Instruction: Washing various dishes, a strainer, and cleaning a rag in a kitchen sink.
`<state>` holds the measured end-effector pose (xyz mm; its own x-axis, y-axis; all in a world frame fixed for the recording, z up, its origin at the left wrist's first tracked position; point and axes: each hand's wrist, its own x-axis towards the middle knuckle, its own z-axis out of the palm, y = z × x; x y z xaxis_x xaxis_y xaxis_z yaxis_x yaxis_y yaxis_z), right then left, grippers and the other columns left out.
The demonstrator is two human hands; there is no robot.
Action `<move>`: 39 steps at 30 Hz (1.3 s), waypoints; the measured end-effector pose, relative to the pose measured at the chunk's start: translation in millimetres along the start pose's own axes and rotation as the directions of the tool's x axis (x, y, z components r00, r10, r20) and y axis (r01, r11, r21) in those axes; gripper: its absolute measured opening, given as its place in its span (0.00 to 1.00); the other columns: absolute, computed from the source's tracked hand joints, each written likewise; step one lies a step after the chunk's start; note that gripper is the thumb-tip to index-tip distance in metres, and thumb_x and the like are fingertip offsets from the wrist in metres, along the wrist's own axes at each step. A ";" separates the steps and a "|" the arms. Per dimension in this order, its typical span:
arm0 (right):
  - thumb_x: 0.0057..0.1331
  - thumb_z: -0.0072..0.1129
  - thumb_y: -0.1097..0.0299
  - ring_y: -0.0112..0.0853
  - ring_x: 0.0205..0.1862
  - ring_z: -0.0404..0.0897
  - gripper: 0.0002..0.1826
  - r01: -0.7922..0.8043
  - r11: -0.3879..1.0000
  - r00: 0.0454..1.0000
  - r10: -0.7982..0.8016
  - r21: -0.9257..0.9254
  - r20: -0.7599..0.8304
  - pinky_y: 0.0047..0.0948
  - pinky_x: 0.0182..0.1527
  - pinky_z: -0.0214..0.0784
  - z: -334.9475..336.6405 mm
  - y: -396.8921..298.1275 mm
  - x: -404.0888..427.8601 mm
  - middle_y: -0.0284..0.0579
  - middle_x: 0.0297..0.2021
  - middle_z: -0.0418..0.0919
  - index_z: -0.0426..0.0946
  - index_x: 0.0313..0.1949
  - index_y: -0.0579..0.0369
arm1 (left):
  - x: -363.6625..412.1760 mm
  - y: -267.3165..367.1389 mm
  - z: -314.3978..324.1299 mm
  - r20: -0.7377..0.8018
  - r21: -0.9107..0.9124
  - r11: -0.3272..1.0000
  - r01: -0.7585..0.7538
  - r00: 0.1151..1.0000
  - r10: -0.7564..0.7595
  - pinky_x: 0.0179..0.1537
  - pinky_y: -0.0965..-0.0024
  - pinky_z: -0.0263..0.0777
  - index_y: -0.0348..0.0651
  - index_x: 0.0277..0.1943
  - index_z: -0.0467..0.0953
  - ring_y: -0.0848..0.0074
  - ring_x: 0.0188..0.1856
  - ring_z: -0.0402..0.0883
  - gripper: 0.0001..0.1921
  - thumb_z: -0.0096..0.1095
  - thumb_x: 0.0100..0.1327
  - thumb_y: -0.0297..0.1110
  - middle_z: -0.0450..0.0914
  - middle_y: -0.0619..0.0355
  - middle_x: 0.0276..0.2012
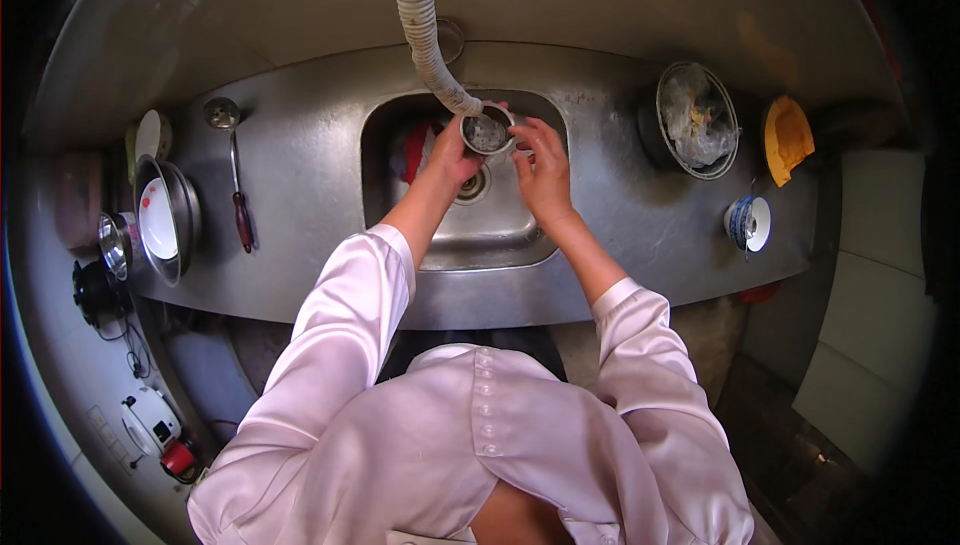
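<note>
My left hand (452, 153) grips a small round cup (486, 132) above the sink, with its fingers around the left side. The cup's mouth faces me, and its inside looks grey and wet. The end of a ribbed hose (429, 42) hangs at the cup's far rim. Beside the right rim is my right hand (546, 170), fingers apart and fingertips at or very near the edge. Beneath both hands lies the stainless steel sink basin (495, 234) with its round drain (471, 189). A red item (415, 151) sits in the basin, partly hidden by my left hand.
On the left of the steel counter (307, 170) lie a ladle (236, 170) and nested metal bowls (187, 204) holding a white bowl (158, 219). To the right stand a plastic-lined container (697, 121), a cut piece of pumpkin (787, 141) and a blue-patterned bowl (759, 224).
</note>
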<state>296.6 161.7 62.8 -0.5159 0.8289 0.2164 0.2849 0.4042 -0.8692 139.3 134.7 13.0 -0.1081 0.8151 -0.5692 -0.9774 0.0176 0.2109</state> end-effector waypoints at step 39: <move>0.59 0.58 0.69 0.54 0.28 0.80 0.08 -0.191 0.946 0.967 0.227 -0.260 0.116 0.46 0.31 0.72 71.4 107.6 4.1 0.59 0.26 0.79 0.78 0.37 0.58 | -11.8 6.6 -38.9 -0.267 0.596 0.781 0.188 0.963 -0.029 0.27 0.61 0.82 0.40 0.52 0.67 0.60 0.38 0.83 0.13 0.46 0.70 0.37 0.79 0.52 0.42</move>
<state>267.5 180.9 -61.5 -0.5275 0.8486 -0.0395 0.5784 0.3247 -0.7484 127.1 102.7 -9.7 -0.1248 0.6302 -0.7663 -0.6753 0.5119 0.5309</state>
